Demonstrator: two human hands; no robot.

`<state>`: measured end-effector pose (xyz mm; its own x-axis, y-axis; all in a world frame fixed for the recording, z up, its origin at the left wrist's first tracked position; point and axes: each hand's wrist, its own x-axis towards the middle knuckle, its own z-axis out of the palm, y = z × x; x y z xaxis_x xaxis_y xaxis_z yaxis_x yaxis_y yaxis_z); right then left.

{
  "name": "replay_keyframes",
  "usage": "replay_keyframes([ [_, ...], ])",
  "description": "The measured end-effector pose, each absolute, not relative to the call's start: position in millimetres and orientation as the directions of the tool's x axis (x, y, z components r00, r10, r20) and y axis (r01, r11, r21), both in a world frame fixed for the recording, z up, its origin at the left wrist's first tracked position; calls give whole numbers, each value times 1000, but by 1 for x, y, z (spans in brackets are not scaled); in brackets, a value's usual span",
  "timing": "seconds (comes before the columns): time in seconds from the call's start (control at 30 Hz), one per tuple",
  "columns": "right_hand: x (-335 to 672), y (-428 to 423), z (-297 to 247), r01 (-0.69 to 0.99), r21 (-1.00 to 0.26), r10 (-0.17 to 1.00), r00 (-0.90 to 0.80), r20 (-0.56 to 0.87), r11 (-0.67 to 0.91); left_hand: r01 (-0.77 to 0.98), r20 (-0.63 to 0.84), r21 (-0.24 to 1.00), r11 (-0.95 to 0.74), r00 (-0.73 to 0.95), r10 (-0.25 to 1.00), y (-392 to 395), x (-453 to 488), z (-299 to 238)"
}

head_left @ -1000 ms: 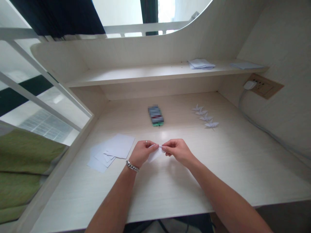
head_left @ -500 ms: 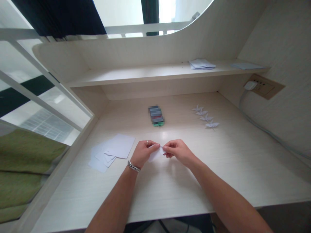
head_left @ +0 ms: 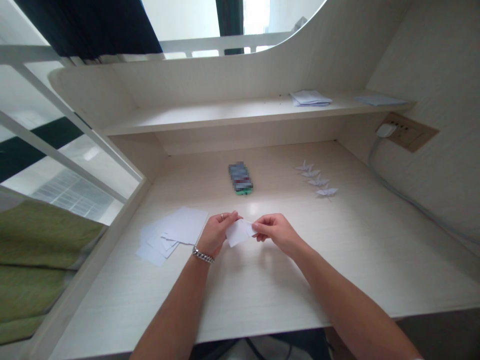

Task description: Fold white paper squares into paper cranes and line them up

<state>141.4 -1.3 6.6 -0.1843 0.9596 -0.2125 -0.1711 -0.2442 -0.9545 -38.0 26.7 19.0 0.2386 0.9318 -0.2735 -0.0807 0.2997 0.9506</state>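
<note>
There are two hands [head_left: 214, 235] [head_left: 275, 231], one small folded white paper [head_left: 237, 234], four white folded-paper birds [head_left: 327, 192], one pixelated grey-and-green oblong object [head_left: 241, 177] and several flat white paper sheets [head_left: 187, 225] (overlapping, so uncounted).

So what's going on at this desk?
A person is holding a small piece of white paper: the left hand grips one side, and the right hand pinches the other. Loose white sheets lie to the left, and small folded paper figures sit in a row farther back on the right. Beyond the hands lies a pixelated object with a green end.
</note>
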Motion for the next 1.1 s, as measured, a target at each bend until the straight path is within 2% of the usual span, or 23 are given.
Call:
replay_keyframes([
  [0.13,142,-1,6,-158,-962,963,-187,-192,-223,35,-214,976,213,277,937,24,-37,23],
  [0.3,140,-2,4,-165,-961,960,-211,-184,-220,52,-248,968,244,281,927,24,-36,22],
  [0.47,143,-2,4,-91,-982,959,-248,-139,-166,166,-244,965,204,272,931,24,-38,20],
  [0.7,152,0,6,-16,-986,964,-211,-160,-167,161,-174,976,147,167,970,24,-37,25],
  [1.0,166,4,12,-96,-986,989,-59,-135,-140,111,-130,987,119,95,987,25,-42,28],
  [1.1,157,1,11,-77,-988,984,-121,-127,-137,138,-123,985,106,127,984,24,-40,27],
])
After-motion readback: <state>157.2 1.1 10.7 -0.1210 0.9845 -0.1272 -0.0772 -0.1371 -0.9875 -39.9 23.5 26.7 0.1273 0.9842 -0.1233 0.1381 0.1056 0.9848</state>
